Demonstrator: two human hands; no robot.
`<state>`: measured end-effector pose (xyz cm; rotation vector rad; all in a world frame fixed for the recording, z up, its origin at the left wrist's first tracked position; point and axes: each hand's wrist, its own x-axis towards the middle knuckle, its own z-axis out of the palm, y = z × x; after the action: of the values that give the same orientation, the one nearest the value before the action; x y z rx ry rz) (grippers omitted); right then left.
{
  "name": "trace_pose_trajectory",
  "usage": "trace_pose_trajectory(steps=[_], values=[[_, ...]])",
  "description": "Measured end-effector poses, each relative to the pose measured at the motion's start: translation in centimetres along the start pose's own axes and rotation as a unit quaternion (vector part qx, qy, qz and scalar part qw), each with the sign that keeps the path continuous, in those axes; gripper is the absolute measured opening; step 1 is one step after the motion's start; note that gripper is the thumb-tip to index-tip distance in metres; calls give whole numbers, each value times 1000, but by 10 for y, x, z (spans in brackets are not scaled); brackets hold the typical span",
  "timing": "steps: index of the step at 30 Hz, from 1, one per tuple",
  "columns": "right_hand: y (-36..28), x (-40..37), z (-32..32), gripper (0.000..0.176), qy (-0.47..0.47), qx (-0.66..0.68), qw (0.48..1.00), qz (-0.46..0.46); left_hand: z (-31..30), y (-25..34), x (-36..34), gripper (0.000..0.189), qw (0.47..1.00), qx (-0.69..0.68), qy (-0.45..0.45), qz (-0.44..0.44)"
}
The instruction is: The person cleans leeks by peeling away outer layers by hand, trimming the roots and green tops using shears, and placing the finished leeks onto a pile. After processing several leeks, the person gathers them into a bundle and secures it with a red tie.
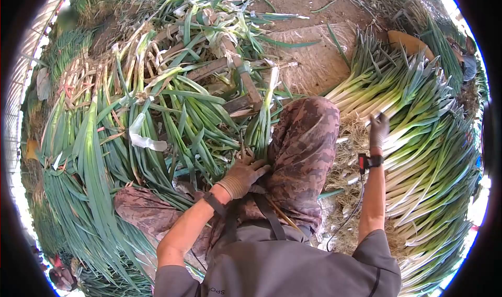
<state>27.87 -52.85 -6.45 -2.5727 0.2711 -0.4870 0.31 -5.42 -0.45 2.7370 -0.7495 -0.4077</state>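
1. Long green onions (418, 156) are heaped in a layered row beneath and to the right of the fingers of the right hand (379, 129), with the fibrous roots (348, 135) just left of the fingertips.
2. The right fingers are bent over the white shanks; whether a stalk is grasped cannot be told.
3. The left fingers are partly spread beside the camouflage trousers (303, 150); the palm is hidden, so any grip cannot be told. Onion leaves (259, 132) are seen just beyond them.
4. Each stalk is judged light, with a firm, smooth, possibly slippery shank and limp, easily creased leaves. It is best held by the shank, just above the roots.
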Motion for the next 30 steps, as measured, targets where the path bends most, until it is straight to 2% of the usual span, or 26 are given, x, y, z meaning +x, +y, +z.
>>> trace_pose_trajectory(steps=[1, 2, 3, 4, 7, 10, 11, 13, 14, 17, 18, 19, 22, 24, 26, 28, 29, 30], values=[[-49, -8, 7, 37, -166, 227, 960, 2, 0, -1, 2, 67, 999, -37, 2, 0], [-87, -13, 18, 35, -312, 276, 909, 18, -4, -2, 3, 69, 997, -72, 3, 0], [-126, -18, 21, 36, -412, 241, 874, -92, -7, -2, 4, 71, 994, -107, 4, -1], [-155, -26, 27, 37, -491, 203, 832, -158, -8, -1, 5, 70, 993, -119, -1, -9], [-194, -60, 73, 38, -627, 150, 744, -174, -11, 6, 9, 68, 989, -141, 13, -37], [-194, -85, 150, 40, -671, 167, 716, -99, -10, 17, 10, 62, 984, -150, 60, -73], [-192, -94, 178, 41, -678, 191, 707, -63, -16, 20, 11, 60, 988, -119, 39, -85], [-187, -109, 231, 42, -679, 250, 690, 15, -34, 26, 13, 57, 992, -59, -6, -110], [-184, -116, 255, 43, -676, 294, 673, 55, -34, 28, 14, 49, 991, -43, -39, -124], [-177, -130, 312, 45, -658, 443, 590, 150, -58, 33, 13, 42, 977, -41, -120, -173], [-173, -130, 325, 45, -649, 485, 562, 167, -49, 35, 6, 35, 981, -36, -91, -169], [-175, -132, 328, 45, -634, 489, 567, 195, -39, 36, 0, 34, 980, -41, -93, -170], [-178, -112, 311, 46, -533, 489, 643, 252, -29, 35, -4, 31, 977, -72, -100, -176], [-185, -70, 287, 47, -448, 527, 681, 241, -26, 34, -9, 31, 975, -89, -76, -187], [-196, -10, 265, 46, -373, 604, 684, 164, -24, 34, -15, 31, 975, -104, -47, -192], [-229, 69, 215, 37, -275, 556, 777, 108, -22, 34, -20, 31, 973, -116, -10, -197], [-252, 101, 189, 32, -203, 552, 807, 56, -17, 34, -20, 37, 972, -113, -20, -205], [-284, 128, 147, 32, -185, 552, 813, -15, -10, 33, -20, 45, 970, -111, -31, -213]])
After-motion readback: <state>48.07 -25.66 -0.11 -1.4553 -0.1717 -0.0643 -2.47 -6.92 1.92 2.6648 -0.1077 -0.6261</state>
